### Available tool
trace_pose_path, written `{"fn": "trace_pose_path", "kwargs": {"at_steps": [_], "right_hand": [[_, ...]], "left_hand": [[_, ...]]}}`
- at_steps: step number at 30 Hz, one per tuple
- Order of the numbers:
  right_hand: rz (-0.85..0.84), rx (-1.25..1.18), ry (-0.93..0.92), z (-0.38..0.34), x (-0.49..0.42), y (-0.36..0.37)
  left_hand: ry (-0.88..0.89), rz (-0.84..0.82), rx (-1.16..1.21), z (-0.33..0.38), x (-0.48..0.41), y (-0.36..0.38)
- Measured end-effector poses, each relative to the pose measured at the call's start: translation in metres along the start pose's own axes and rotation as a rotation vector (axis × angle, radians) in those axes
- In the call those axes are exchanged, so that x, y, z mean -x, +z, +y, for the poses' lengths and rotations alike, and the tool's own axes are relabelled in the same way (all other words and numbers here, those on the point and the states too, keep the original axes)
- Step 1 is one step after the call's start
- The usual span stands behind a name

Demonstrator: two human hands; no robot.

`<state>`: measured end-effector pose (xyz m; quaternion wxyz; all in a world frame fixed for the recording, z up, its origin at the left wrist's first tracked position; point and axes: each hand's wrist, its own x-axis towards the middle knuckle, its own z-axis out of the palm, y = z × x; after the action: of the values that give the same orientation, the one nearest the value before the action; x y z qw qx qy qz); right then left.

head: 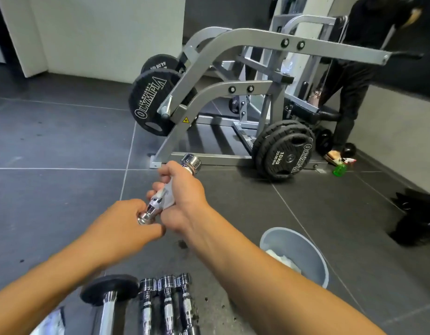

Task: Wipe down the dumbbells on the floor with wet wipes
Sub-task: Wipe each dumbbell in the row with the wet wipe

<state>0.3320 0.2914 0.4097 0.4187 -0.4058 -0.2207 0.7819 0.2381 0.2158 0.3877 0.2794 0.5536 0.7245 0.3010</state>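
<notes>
Both arms are reaching forward: left hand [123, 223] gripping the dumbbell [191, 162] by its near end, right hand [182, 189] clasping a wipe [167, 192] round the handle.

I am holding both bare forearms stretched forward, and they are converging above the floor. My left grip [127, 221] is curling round the near end of the dumbbell [148, 210]. My right grip [182, 192] is wrapping the wipe [169, 189] round its handle, wrist bending slightly inward.
</notes>
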Motion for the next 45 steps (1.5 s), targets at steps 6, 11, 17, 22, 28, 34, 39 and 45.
{"fn": "trace_pose_path", "kwargs": {"at_steps": [6, 11, 17, 22, 28, 34, 39, 45], "right_hand": [[-0.202, -0.030, 0.020, 0.001, 0.002, 0.009], [-0.142, -0.012, 0.007, 0.003, 0.001, 0.008], [0.034, -0.071, -0.030, 0.011, -0.003, 0.001], [-0.214, -0.005, 0.030, 0.018, 0.008, 0.000], [-0.447, 0.187, 0.049, 0.021, 0.022, -0.002], [-0.316, 0.365, -0.288, 0.032, 0.024, -0.004], [-0.230, 0.451, -0.381, 0.020, 0.021, -0.008], [-0.221, 1.249, -0.676, 0.016, 0.019, -0.022]], "left_hand": [[-0.239, -0.470, 0.959, -0.005, 0.012, -0.020], [-0.062, -0.194, 0.238, -0.016, 0.016, -0.016], [0.105, 0.153, -0.402, -0.027, 0.018, -0.007], [-0.174, -0.252, 0.665, -0.005, 0.030, -0.006], [-0.183, -0.344, 0.887, -0.010, 0.032, -0.011], [0.110, 0.144, 0.050, -0.022, 0.039, 0.015], [0.005, -0.199, 0.407, -0.016, 0.046, 0.018], [0.031, 0.130, 0.544, -0.026, 0.020, -0.004]]}}
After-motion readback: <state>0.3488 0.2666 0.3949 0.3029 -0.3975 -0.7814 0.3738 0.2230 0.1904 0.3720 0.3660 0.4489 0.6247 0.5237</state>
